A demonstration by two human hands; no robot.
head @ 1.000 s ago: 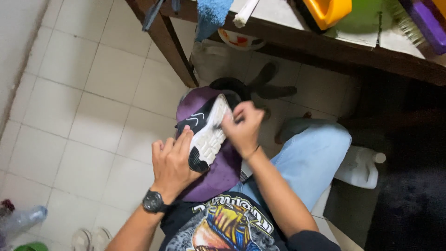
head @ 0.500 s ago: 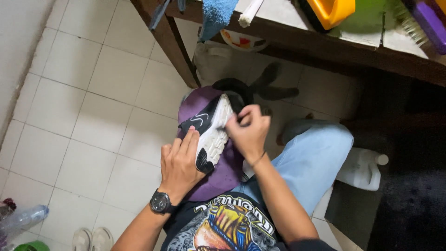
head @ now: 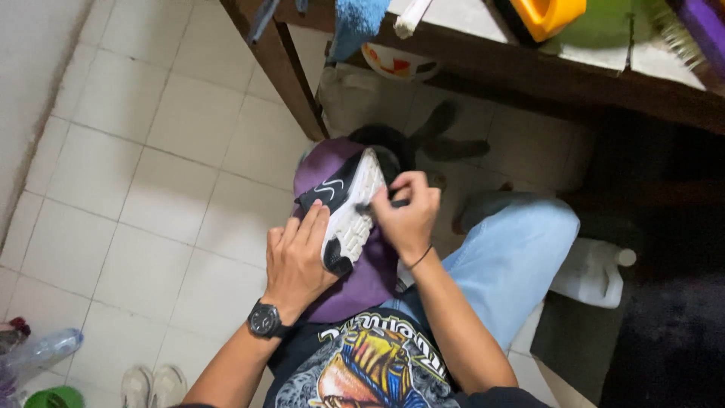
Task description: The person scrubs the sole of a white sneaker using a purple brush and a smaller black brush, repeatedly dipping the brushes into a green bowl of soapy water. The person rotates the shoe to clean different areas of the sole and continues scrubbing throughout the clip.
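A black sneaker with a white sole [head: 350,210] lies sole-up on a purple cloth [head: 362,276] over my lap. My left hand [head: 298,257], with a black watch on its wrist, grips the shoe's side. My right hand [head: 408,215] is closed on a small tool pressed against the sole's edge; my fingers hide most of it. My right leg in light blue jeans [head: 506,257] stretches to the right.
A dark wooden table [head: 483,64] stands ahead, with a blue towel [head: 355,19], an orange container [head: 547,13] and a green mat on it. A white jug [head: 593,272] sits on the floor at right. A plastic bottle [head: 38,355] and white shoes [head: 151,385] lie at lower left.
My right hand has slid a little along the sole's edge. The left hand keeps the same hold on the shoe.
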